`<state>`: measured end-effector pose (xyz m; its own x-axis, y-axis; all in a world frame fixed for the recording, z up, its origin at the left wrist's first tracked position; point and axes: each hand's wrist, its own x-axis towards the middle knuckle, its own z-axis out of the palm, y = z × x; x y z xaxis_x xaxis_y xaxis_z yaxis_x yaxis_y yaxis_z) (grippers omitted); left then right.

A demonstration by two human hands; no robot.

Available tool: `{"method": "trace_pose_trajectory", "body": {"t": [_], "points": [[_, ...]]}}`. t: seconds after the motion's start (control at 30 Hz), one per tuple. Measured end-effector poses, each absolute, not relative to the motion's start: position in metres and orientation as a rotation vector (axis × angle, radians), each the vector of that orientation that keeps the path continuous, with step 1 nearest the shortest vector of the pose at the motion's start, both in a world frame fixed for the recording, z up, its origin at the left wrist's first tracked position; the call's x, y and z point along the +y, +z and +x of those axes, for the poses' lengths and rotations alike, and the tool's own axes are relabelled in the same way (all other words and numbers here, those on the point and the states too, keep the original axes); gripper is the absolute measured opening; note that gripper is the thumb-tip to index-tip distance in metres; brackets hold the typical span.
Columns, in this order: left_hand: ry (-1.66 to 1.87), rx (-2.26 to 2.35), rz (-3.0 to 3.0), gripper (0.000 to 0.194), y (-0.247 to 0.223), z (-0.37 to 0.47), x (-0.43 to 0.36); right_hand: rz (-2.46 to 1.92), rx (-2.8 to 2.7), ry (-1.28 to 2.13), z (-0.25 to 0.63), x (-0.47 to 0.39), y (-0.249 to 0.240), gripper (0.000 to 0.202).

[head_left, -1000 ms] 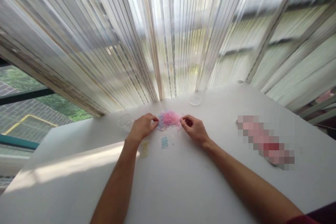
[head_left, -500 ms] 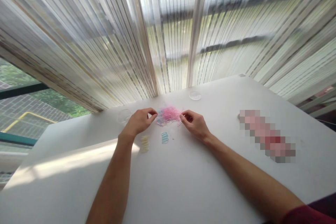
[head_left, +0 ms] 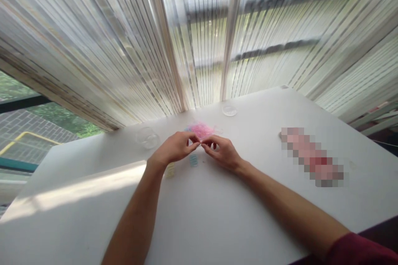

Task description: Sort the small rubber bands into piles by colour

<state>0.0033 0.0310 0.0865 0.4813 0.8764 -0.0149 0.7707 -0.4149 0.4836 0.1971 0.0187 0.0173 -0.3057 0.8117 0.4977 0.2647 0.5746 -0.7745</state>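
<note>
Half a second ago our hands stood apart, one at each side of the pile of thin strands (head_left: 199,128); they have since come together just in front of it. We judge this a switch from working at the pile's edges to handling something small between the fingertips.

Left hand (head_left: 176,149) and right hand (head_left: 222,152): thumb and forefinger drawn together on each, tips meeting — whether a strand is gripped between them, we cannot tell.

The pile lies on the white table (head_left: 242,211), loose and tangled, mostly pink, bluish at its left; single strands blur. Nearer us: a blue row of loops (head_left: 193,161) and a yellow row (head_left: 170,170) beside the left wrist.
</note>
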Motion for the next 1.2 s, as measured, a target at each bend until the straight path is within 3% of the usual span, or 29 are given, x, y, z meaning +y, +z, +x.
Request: {"method": "trace_pose_trajectory", "body": {"t": [0.37,0.57,1.2], "points": [[0.372,1.331,2.246,0.021,0.0921,0.0032,0.0301,-0.896,-1.810,0.802,0.1989,0.0208,0.0158,0.010],[0.375,1.348,2.244,0.024,0.0933,0.0013,0.0302,-0.922,-1.809,0.742,0.1993,0.0231,0.0126,0.018],[0.419,1.306,2.235,0.026,0.0906,0.0035,0.0286,-0.919,-1.788,0.725,0.2004,0.0236,0.0157,0.008]]}}
